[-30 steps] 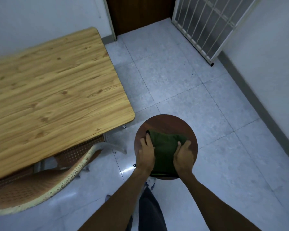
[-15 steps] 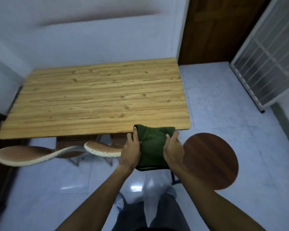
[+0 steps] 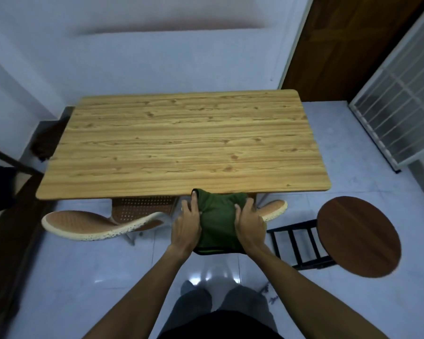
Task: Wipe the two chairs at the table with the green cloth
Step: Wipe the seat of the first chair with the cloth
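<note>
Table: wooden table [image 3: 181, 143] with a bare top, its far edge against a pale wall [image 3: 157, 59].
Floor: glossy light tiles [image 3: 83, 277].
Room: brown door [image 3: 353, 45] and white barred gate [image 3: 402, 106] at the right.
Woven chair: woven chair [image 3: 103, 223] tucked under the table's near edge.
Round stool: round stool [image 3: 357, 236] right of the hands, clear of the table.
Green cloth: green cloth [image 3: 218, 221] folded, held over the woven chair at the table's near edge.
Left hand: left hand [image 3: 186, 223] grips the cloth's left side.
Right hand: right hand [image 3: 250, 223] grips its right side.

Desk [image 3: 181, 143] centre; woven chair [image 3: 103, 223] tucked under its near edge; round stool [image 3: 357, 236] right of chair, on floor [image 3: 353, 302].
</note>
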The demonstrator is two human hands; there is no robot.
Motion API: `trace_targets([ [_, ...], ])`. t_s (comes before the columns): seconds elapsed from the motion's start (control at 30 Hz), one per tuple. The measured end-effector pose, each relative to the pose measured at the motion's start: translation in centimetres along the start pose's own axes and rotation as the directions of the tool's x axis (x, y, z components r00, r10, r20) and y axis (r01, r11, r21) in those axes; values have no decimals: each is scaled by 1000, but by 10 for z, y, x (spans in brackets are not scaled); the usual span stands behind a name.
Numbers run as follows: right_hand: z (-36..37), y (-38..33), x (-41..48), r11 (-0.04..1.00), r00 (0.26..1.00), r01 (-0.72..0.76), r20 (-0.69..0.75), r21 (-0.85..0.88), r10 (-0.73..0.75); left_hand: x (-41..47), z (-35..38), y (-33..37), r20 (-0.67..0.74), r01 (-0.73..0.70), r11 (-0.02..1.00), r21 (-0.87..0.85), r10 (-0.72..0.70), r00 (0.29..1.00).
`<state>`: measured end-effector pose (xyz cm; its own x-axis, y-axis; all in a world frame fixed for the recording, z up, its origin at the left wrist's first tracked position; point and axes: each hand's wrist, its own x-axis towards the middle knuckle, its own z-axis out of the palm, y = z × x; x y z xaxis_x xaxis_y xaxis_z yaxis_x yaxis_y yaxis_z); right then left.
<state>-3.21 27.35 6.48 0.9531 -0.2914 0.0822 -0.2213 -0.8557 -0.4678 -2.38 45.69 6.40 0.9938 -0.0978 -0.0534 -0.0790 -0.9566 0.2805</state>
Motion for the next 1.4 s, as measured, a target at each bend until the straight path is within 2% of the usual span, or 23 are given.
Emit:
trace_targets([
  [0.1, 6, -9, -9, 994, 995, -56, 78, -91, 63, 3, 4, -15, 53, -38, 999, -16, 39, 998],
  [0.2, 5, -5, -10, 971, 994, -70, 71, -228, 89, 6, 8, -22, 113, -84, 996, -32, 87, 990],
  [0.27, 3, 2, -13, 943, 997, 69, 43, -326, -58, 9, 9, -23, 130, -99, 995, -20, 100, 986],
  [0.3, 5, 5, -16, 919, 976, 216, 77, -330, -202, 10, 9, -24, 126, -106, 994, -6, 106, 986],
  [0.33, 8, 7, -20, 867, 919, 394, 152, -305, -364, 11, 8, -24, 118, -117, 993, -2, 117, 986],
  [0.4, 19, 13, -27, 691, 721, 685, 351, -230, -598, 11, 6, -31, 94, -151, 988, 3, 150, 984],
  [0.43, 25, 14, -27, 616, 634, 761, 432, -203, -642, 12, 5, -37, 77, -172, 985, 23, 170, 982],
  [0.47, 29, 14, -25, 577, 583, 796, 485, -182, -651, 12, 5, -43, 61, -191, 980, 50, 188, 980],
  [0.67, 43, -18, 3, 587, 510, 803, 628, -103, -588, 15, 6, -80, 44, -240, 969, 62, 237, 970],
  [0.87, 61, -44, 12, 662, 546, 745, 647, -83, -533, 23, 5, -105, 96, -190, 978, 81, 182, 979],
  [1.03, 92, -99, 19, 747, 595, 637, 737, -190, -321, 14, 1, -121, 80, -123, 991, 56, 118, 990],
  [1.1, 101, -125, 25, 730, 595, 636, 761, -250, -258, 9, 1, -122, 75, -117, 992, 51, 113, 991],
  [1.27, 110, -172, 32, 559, 610, 696, 782, -452, -127, 3, -7, -126, 28, -92, 995, 50, 91, 995],
  [1.33, 109, -170, 30, 557, 610, 709, 772, -432, -177, 0, -11, -128, 21, -92, 995, 48, 91, 996],
  [1.4, 108, -150, 25, 634, 620, 696, 727, -336, -296, -2, -13, -128, 32, -88, 996, 30, 87, 996],
])
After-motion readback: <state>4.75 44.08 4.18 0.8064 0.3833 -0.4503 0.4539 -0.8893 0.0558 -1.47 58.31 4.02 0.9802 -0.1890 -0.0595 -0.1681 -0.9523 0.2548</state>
